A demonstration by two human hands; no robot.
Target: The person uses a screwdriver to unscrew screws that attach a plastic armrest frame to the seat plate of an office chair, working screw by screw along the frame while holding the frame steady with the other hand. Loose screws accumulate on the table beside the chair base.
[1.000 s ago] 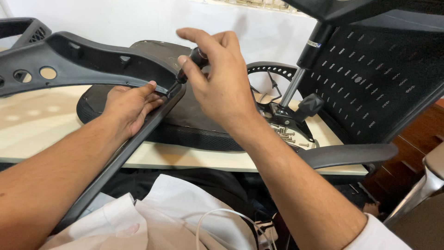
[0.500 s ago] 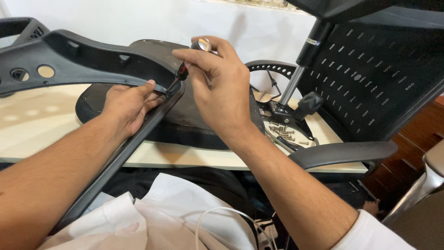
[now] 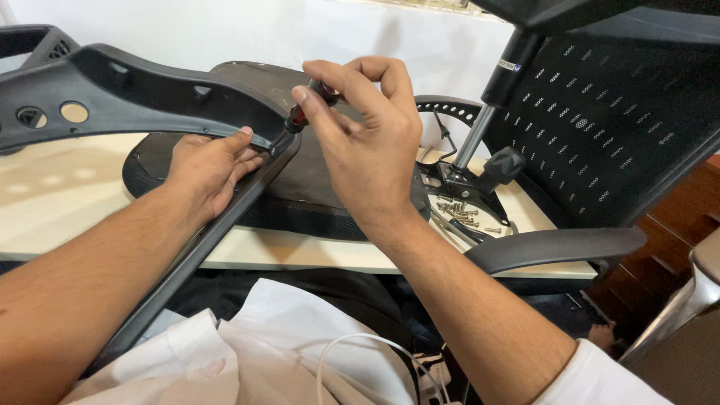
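My right hand grips a screwdriver with a red and black handle, its tip down at the corner of a black plastic chair frame. My left hand presses on the frame's long bar just left of the tip, fingers curled over its edge. Under both hands lies a dark seat cushion, upside down on a pale table. The screw itself is hidden by the fingers.
Several loose screws lie on a round plate beside the chair's gas-lift mechanism. A black mesh chair back stands at the right, an armrest juts out below it. White cloth and a cable lie in my lap.
My right hand has shifted its grip and turned on the screwdriver handle, fingers rising to its top. The left hand and the frame stay put.
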